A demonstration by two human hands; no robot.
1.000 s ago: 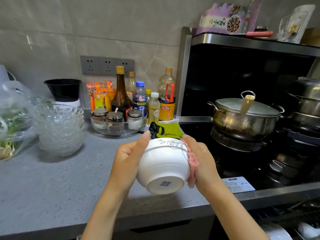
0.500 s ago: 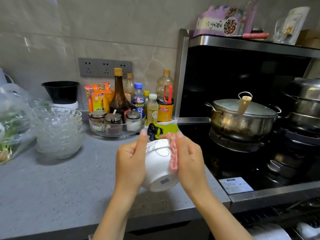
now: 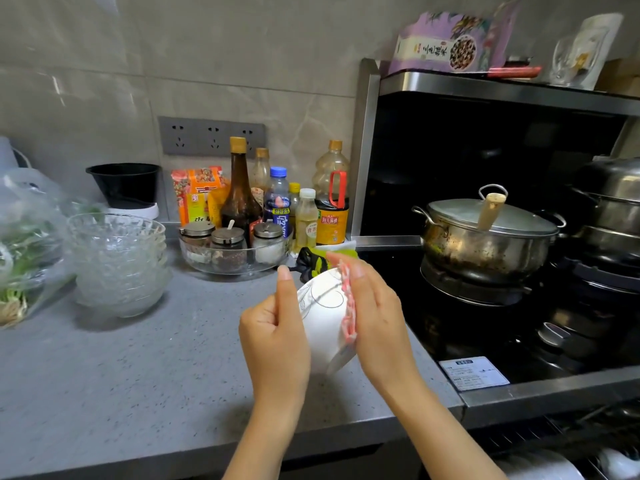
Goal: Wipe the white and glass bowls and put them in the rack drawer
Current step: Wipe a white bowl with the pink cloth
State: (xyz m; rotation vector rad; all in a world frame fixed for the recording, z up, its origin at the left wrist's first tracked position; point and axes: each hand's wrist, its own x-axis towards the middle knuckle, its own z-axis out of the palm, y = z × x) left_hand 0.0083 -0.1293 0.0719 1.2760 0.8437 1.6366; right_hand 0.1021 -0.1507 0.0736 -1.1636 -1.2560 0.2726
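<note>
The purple box (image 3: 446, 46) on the hood carries Chinese print, too small to read; the brown bottle (image 3: 330, 206) wears a yellow label, also Chinese. The white bowl (image 3: 320, 320), drawn with thin dark leaf lines, hangs tilted above the counter (image 3: 121, 375) near its stove-side edge. My left hand (image 3: 273, 334) grips its left wall; my right hand (image 3: 377, 317) presses the pink cloth (image 3: 349, 313) flat against the other. A second ago its foot faced me; now it is turned away.
</note>
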